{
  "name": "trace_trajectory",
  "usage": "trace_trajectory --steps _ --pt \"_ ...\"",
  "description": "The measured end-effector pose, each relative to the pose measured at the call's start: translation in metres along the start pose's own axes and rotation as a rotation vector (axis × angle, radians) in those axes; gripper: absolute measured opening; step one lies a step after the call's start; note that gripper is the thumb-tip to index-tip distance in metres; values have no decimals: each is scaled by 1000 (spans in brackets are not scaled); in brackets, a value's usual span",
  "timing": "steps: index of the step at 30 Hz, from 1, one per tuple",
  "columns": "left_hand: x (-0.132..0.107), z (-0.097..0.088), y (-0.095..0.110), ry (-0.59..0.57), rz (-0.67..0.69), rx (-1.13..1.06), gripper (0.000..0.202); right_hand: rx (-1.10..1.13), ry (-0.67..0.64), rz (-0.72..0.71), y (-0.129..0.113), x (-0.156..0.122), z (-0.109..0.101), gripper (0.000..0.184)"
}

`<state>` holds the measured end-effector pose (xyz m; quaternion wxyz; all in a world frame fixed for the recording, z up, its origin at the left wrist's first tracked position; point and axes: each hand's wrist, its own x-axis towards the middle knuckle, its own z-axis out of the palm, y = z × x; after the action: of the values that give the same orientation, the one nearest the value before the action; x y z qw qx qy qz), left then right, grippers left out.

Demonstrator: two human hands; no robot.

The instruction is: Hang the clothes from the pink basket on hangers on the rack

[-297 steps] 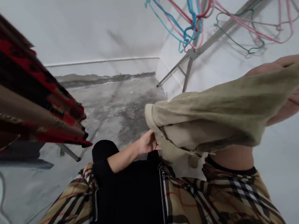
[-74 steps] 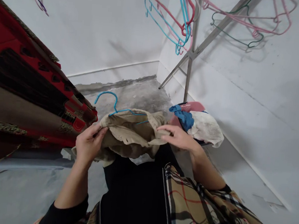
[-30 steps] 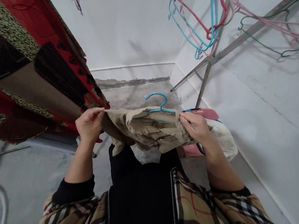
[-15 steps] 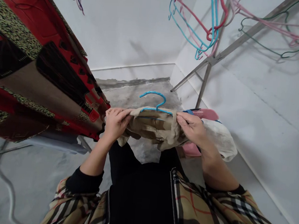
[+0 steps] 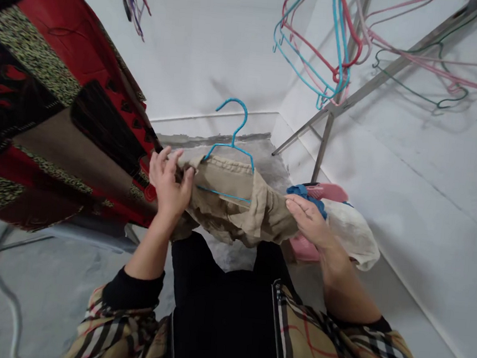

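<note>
White walls (image 5: 202, 70) and a concrete floor (image 5: 273, 162) lie beyond a crumpled beige shirt (image 5: 236, 206) draped on a blue wire hanger (image 5: 231, 124). The right hand (image 5: 307, 221) pinches the cloth; the left hand (image 5: 169, 184) splays, its hold unclear, so the shirt could slip off.

Blue wire hanger (image 5: 233, 139), beige shirt (image 5: 227, 211), tan tartan sleeves (image 5: 120, 330)

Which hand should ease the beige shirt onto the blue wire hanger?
Left, likely: the left hand touches the beige shirt beside the blue wire hanger's end; the right hand sits farther away.
</note>
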<state>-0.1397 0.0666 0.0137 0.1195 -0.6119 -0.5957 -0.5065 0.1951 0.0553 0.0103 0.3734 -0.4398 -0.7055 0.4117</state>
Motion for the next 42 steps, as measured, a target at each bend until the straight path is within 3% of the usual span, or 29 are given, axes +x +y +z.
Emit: trace_trajectory --steps 2,3,4,5,7,8,10,13,19,23,26,31,35,38,42 --pt "-15 4 28 85 -22 -77 41 3 106 10 -1 6 18 39" --pt "-26 6 43 65 -39 -144 35 0 156 16 -3 9 28 39" --pt "-37 9 58 -12 -53 -243 29 -4 199 16 -5 12 38 39" --pt "-48 12 71 -164 -84 -374 29 -8 232 10 -9 14 49 39" --pt "-65 19 91 -403 -247 -594 42 -7 261 -30 -15 16 72 38" --pt "-70 22 97 -450 -319 -664 48 3 259 -64 -18 16 83 36" --pt "-72 25 103 -445 -411 -736 55 38 245 -145 -22 14 102 34" --pt "-62 18 104 -360 -450 -773 48 55 211 -239 -24 14 121 32" --pt "-29 -4 98 -182 -456 -800 35 -52 107 -451 -41 21 122 42" --pt "13 -26 87 -55 -447 -842 38 -27 -15 -522 -47 17 114 49" --pt "60 -45 76 -13 -371 -831 40 -59 9 -439 -27 10 113 43" --pt "146 -67 56 -19 -270 -864 34 -152 72 -280 33 -4 116 36" --pt "194 -76 42 -10 -330 -886 25 -175 71 -190 69 -20 115 35" --pt "204 -78 32 23 -432 -893 25 -168 84 -155 84 -26 110 34" --pt "185 -71 18 22 -487 -818 34 -151 199 -179 81 -10 79 32"
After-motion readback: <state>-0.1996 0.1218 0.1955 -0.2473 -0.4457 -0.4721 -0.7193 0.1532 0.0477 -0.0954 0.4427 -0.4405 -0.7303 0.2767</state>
